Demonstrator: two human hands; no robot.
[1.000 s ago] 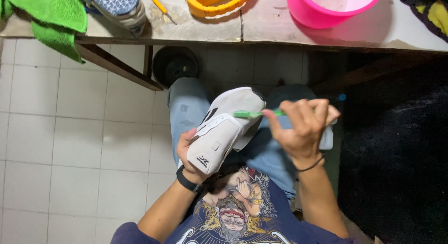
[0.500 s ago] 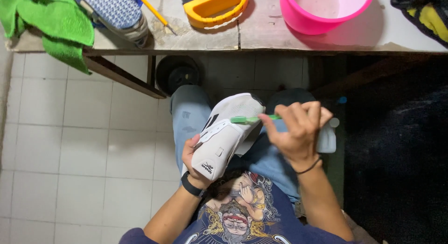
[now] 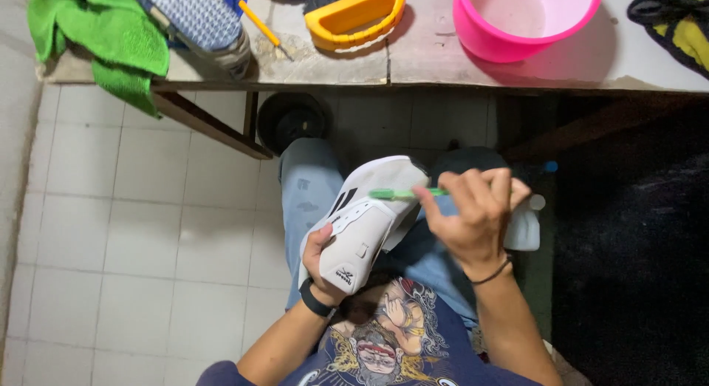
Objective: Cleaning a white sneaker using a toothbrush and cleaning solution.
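Note:
A white sneaker [image 3: 365, 220] with black stripes rests over my lap, heel end toward me. My left hand [image 3: 319, 257], with a black band on the wrist, grips it from underneath at the heel. My right hand [image 3: 473, 212] is closed on a green toothbrush [image 3: 402, 195] whose head lies against the upper part of the shoe. A white plastic bottle [image 3: 526, 225] shows partly behind my right hand, on my thigh.
A worn table edge [image 3: 413, 74] runs across the top with a pink basin [image 3: 521, 20], a yellow scrub brush [image 3: 354, 18], a second shoe sole up [image 3: 196, 20], a pencil [image 3: 260, 24] and a green cloth [image 3: 103, 35]. White floor tiles [image 3: 133, 231] lie left; a dark mat [image 3: 635, 246] lies right.
The view has shifted slightly. My right hand and the toothbrush moved a little along the shoe's upper; the left hand keeps the same hold.

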